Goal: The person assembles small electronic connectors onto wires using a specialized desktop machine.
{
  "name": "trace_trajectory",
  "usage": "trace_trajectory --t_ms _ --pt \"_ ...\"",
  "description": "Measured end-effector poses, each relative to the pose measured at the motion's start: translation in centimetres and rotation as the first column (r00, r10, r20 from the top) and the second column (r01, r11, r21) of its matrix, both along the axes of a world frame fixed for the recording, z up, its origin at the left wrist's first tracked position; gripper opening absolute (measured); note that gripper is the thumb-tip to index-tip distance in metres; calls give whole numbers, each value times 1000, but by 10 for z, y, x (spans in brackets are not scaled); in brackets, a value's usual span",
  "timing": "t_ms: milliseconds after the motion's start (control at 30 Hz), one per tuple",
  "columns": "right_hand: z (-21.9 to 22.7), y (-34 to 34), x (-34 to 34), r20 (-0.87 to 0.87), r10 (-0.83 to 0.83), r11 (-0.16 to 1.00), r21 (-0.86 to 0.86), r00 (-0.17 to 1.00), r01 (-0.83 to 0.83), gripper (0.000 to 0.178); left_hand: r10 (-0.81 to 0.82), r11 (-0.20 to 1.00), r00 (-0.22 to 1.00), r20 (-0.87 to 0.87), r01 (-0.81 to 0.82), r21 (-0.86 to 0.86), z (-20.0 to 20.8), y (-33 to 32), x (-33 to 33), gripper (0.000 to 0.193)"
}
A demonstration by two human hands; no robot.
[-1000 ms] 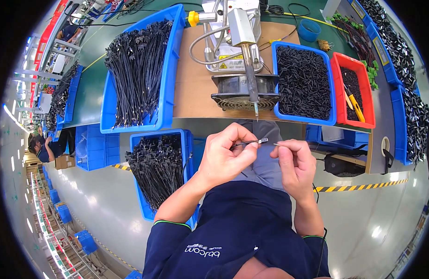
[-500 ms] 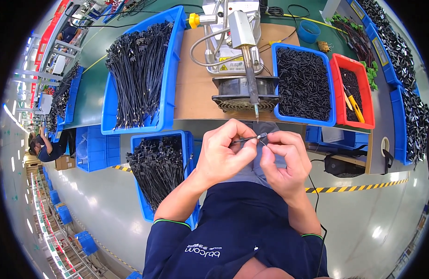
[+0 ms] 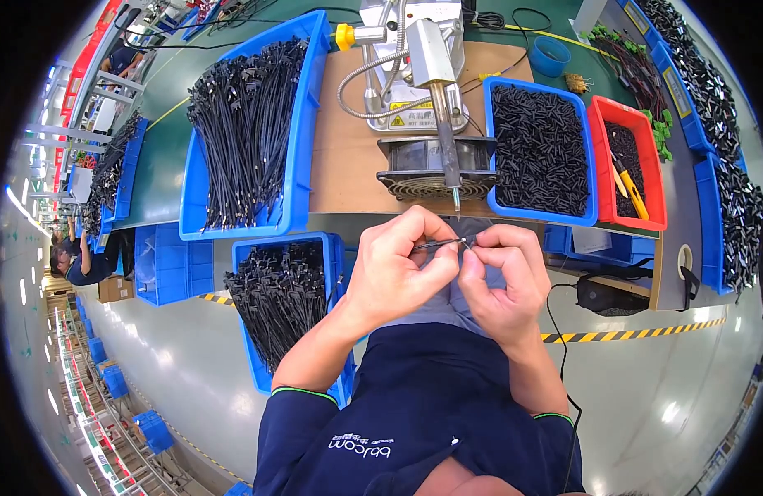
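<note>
Pinching thin black cable [image 3: 438,245] btwn left hand [image 3: 395,269] & right hand [image 3: 499,277], ends hidden

L hand [image 3: 395,273], R hand [image 3: 501,285] — fingertips pinched, touching

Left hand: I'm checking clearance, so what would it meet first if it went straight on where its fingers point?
Probably the right hand, almost touching the left hand at the thin black wire both pinch.

Both hands [image 3: 448,277] pinching a thin black cable piece [image 3: 438,245], blue bins [image 3: 303,124] around
</note>
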State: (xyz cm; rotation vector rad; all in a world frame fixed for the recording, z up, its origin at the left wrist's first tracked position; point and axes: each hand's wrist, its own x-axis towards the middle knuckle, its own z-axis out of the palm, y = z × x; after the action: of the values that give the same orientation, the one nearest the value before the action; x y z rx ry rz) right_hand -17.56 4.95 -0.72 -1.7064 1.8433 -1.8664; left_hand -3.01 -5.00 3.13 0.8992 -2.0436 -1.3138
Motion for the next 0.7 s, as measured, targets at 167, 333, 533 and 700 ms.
trace_trajectory --t_ms 167,333,533,700 --pt "-1 -3 -1 -12 -9 1000 -13 1000 9 21 0 1000 1000 8 1 -23 3 -1 -2 12" --pt "2 -7 0 9 -12 1000 -13 1000 12 21 8 999 1000 26 -6 -44 7 -4 -3 13" --pt "3 -14 -2 7 -17 999 -39 1000 17 20 13 998 999 48 -10 -54 17 -9 -6 14" --pt "7 -17 -3 13 -19 999 -44 1000 19 19 20 997 998 65 -15 -76 20 -13 -7 13"
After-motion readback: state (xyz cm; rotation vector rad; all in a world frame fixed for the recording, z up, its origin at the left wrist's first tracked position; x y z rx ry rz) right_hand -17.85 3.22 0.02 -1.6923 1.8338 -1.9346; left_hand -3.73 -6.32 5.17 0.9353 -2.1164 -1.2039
